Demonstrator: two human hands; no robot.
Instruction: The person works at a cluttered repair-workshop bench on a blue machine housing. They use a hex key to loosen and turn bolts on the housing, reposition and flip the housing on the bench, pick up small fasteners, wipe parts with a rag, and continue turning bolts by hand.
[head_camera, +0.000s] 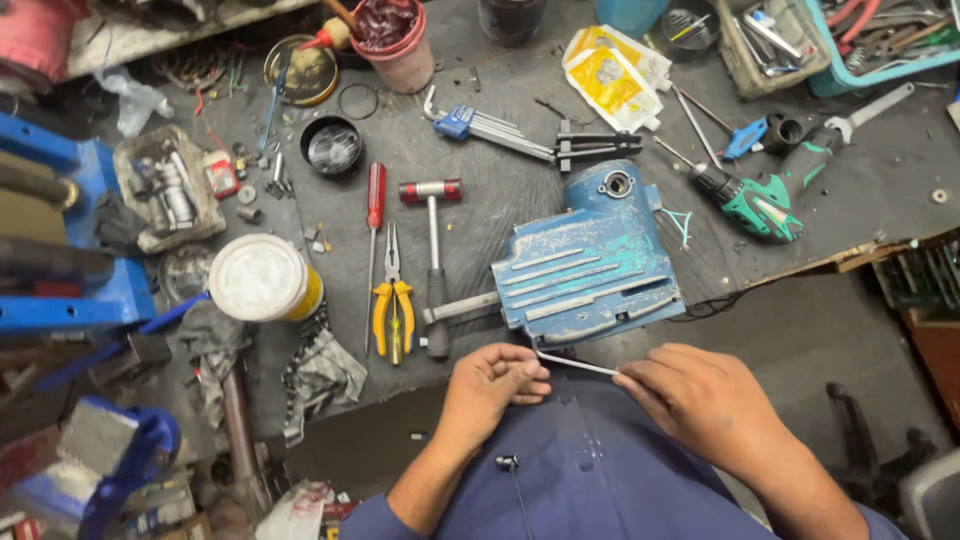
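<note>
Grimy grey workbench (520, 215) fills the view, crowded with tools and scraps. At its near edge, both hands pinch a thin pale strip (577, 364), which looks like a zip tie: the left hand (492, 385) closes thumb and fingers on one end, the right hand (700, 400) closes its fingertips on the other, and the strip stretches between them just off the bench edge, above the person's blue shirt (590, 470). Directly beyond the strip sits a worn blue metal housing (590, 265) with raised ribs, a grey bar sticking out of its left side. Left of it lie a hammer (434, 250) with a red-banded head, yellow-handled pliers (392, 305) and a red-handled screwdriver (374, 235), all roughly parallel. Farther left stands a white-lidded tub (260, 277), with a crumpled rag (320, 375) near the edge. Toward the far edge are a set of hex keys (490, 128), yellow packets (612, 75) and a red cup (395, 40); a green power drill (765, 200) lies to the right.
</note>
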